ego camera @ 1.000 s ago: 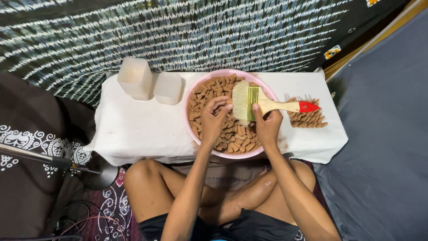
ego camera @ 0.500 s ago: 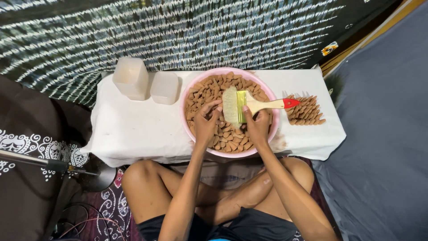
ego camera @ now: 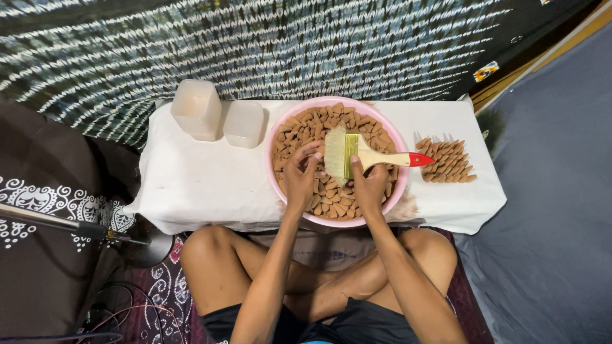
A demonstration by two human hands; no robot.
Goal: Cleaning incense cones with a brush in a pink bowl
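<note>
your left hand (ego camera: 301,177) and right hand (ego camera: 370,185) sit over the round pink plastic basin (ego camera: 278,130), heaped with small brown cone-shaped pieces (ego camera: 306,124); the left fingers pinch something small i cannot make out, and the right fingers close on the wooden, red-tipped handle of a flat pale-bristled brush (ego camera: 357,154) lying across the basin. right of the basin a neat row of cones (ego camera: 446,160) lies on the white cloth-covered table (ego camera: 204,185). left of the basin stand two frosted, square-shouldered plastic containers (ego camera: 196,108).
</note>
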